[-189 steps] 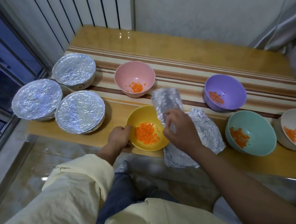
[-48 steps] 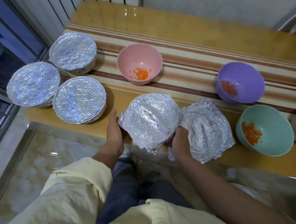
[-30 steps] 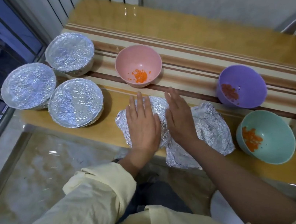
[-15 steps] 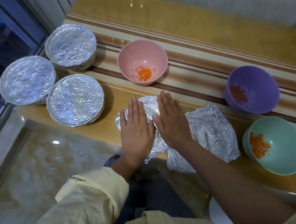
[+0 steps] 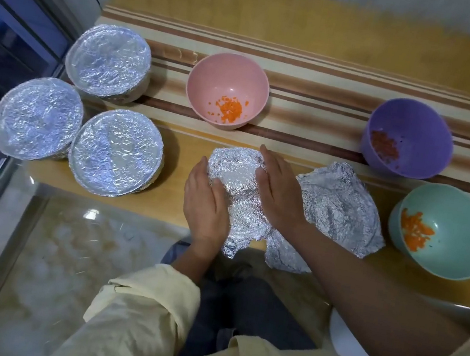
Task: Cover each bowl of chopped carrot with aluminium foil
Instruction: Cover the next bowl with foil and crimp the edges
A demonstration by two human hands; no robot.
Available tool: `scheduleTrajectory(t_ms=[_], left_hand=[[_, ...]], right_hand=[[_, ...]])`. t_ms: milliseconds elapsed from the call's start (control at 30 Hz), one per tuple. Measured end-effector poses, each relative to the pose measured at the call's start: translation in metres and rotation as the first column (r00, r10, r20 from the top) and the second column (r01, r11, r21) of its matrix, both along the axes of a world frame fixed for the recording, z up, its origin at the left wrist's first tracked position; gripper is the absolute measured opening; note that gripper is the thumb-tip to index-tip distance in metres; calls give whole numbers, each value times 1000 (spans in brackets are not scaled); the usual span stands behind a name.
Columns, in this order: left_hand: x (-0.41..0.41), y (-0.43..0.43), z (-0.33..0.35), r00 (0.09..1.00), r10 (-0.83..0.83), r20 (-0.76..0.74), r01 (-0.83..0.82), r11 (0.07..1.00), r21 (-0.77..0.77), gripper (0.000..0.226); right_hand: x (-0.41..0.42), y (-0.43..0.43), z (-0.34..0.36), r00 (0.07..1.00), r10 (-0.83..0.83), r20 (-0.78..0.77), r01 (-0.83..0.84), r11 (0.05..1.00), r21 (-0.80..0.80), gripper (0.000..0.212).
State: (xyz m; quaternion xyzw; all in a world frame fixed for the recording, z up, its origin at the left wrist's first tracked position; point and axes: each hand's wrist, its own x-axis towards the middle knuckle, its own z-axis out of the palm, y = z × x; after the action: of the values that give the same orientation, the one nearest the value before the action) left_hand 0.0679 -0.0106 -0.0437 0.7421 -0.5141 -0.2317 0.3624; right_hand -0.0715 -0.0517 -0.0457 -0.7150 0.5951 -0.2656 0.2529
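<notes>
Single head-worn wide-angle view. Looking forward and steeply down from over the near edge of the table (image 5: 315, 15), close in; left hand (image 5: 206, 204) and right hand (image 5: 280, 197) mid-frame, sleeve (image 5: 139, 310) and lap (image 5: 252, 313) at bottom.

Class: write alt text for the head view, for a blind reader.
A person's left hand and right hand press a crumpled aluminium foil sheet over a rounded shape, presumably a bowl, on a wooden table. Three round foil-covered bowls stand at left; a pink bowl, purple bowl and teal bowl of chopped carrot are uncovered.
</notes>
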Motion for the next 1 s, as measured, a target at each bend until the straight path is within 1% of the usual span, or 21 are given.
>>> scheduleTrajectory(t_ms=[100,200,367,467,567,633,700,767,833,867,933,967,1000], left_hand=[[1,1,-1,992,59,-110,-61,998,-17,51],[0,1,-2,976,96,-193,-103,994,-25,48],[0,0,-3,912,198,-359,-191,980,55,48],[1,0,-6,889,231,-395,-218,973,79,48],[2,0,-7,878,236,-416,-207,972,113,49],[6,0,-3,878,204,-434,-158,977,140,50],[13,0,-4,888,190,-419,-136,979,155,45],[20,6,-2,894,271,-357,-202,954,220,41],[23,14,-3,853,391,-347,-284,904,320,42],[22,18,-1,804,455,-383,-305,869,390,50],[21,23,-4,706,517,-485,-309,840,445,66],[22,23,-7,653,530,-541,-304,838,454,67],[21,23,-5,584,536,-609,-297,840,454,62]], right_hand=[[-1,0,-1,999,-14,47,14,1000,2,54],[-1,1,-1,996,-36,83,36,999,5,52],[-1,2,-3,992,-44,116,45,999,-9,51],[-1,2,-3,990,-56,132,58,998,-8,49],[-1,4,-1,986,-73,151,71,997,18,46],[-1,3,1,977,-98,192,82,993,86,43],[-3,2,3,964,-125,235,87,982,166,41],[-5,1,5,950,-196,242,138,961,238,37],[-6,3,7,924,-320,211,251,921,298,32],[-6,6,7,907,-374,194,302,898,321,28],[-5,12,8,877,-440,191,357,865,352,23],[-4,16,10,865,-460,201,371,855,361,23],[-3,20,11,849,-483,216,385,844,373,23]])
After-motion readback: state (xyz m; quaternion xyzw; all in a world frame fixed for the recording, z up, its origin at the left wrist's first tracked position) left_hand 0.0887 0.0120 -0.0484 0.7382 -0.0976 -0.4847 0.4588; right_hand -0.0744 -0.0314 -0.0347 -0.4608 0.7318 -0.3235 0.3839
